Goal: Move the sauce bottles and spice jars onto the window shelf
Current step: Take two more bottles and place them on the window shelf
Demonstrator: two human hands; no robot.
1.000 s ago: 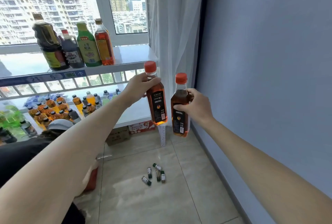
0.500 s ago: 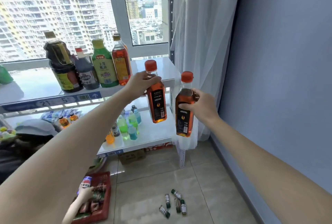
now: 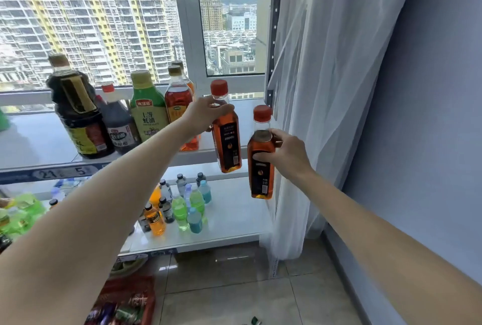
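Note:
My left hand (image 3: 206, 113) grips the shoulder of a red-capped amber sauce bottle (image 3: 227, 142), held in the air at the front edge of the white window shelf (image 3: 34, 139). My right hand (image 3: 283, 153) grips a second, matching amber bottle (image 3: 260, 181) lower and to the right, in front of the shelf's right end. Standing on the shelf are a big dark soy bottle (image 3: 75, 113), a smaller dark bottle (image 3: 117, 123), a green-labelled bottle (image 3: 148, 108) and a red-orange oil bottle (image 3: 178, 100).
A lower shelf (image 3: 234, 220) carries several small coloured drink bottles (image 3: 182, 207). A white curtain (image 3: 313, 89) hangs right of the perforated shelf post (image 3: 272, 37), beside a blue wall (image 3: 430, 116). A red basket of packets (image 3: 125, 303) sits on the tiled floor.
Both hands have carried their bottles closer to the window shelf. The view has moved in and tilted up, so the shelf looks larger and the small bottles on the floor have left view.

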